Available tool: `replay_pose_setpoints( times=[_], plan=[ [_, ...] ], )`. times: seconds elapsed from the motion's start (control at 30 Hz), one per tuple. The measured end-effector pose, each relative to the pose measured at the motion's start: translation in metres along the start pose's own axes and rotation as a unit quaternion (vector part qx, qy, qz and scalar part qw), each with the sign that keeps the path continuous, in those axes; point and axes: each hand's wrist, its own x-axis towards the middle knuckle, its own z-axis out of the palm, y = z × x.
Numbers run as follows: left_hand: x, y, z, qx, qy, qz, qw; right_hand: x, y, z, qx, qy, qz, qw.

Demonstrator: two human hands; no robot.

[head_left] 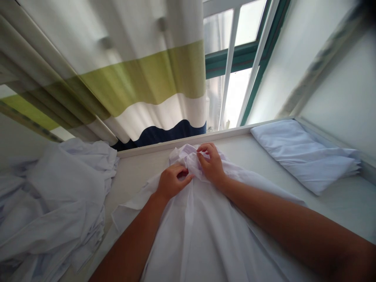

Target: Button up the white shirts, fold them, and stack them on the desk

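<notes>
A white shirt (pixel 205 231) lies spread on the white surface, its bunched collar end toward the window and a long front strip running down the middle. At the collar, my right hand (pixel 212 163) is closed, thumb and fingertips pinching the cloth. Just left of it and slightly lower, my left hand (pixel 174 181) has curled fingers, with thumb and forefinger at the upper front edge of the shirt. Any button between the fingers is too small to make out. My forearms cover parts of both sides of the shirt.
On the left is a loose heap of white garments (pixel 70 196). A flat folded white garment (pixel 302 152) lies at the right. Behind the white tabletop's raised edge (pixel 188 141) hang striped curtains (pixel 141 78), beside a barred window (pixel 235 58). White walls flank both sides.
</notes>
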Motion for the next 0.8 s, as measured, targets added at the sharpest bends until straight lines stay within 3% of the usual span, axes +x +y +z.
replay_pose_setpoints(
  times=[0.1, 0.2, 0.33, 0.5, 0.63, 0.8],
  plan=[
    [0.001, -0.002, 0.002, -0.014, -0.007, 0.004, 1.000, -0.001, -0.006, -0.001, -0.006, 0.028, -0.027, 0.999],
    [0.002, 0.000, -0.001, 0.003, 0.025, 0.001, 1.000, -0.005, -0.012, -0.002, -0.008, 0.034, -0.052, 0.998],
    [-0.003, 0.011, -0.011, 0.120, 0.039, -0.055, 0.991, -0.012, -0.017, -0.006, -0.035, -0.053, -0.092, 0.994],
    [-0.017, 0.027, -0.028, 0.225, -0.064, -0.110, 0.966, -0.014, -0.017, -0.009, -0.098, -0.142, -0.122, 0.978],
    [-0.023, 0.033, -0.039, 0.216, -0.090, -0.117, 0.965, -0.007, -0.025, -0.013, -0.196, -0.213, -0.134, 0.948],
    [-0.023, 0.037, -0.059, 0.138, -0.098, -0.129, 0.977, -0.007, -0.038, -0.033, -0.239, -0.323, -0.080, 0.912]
  ],
)
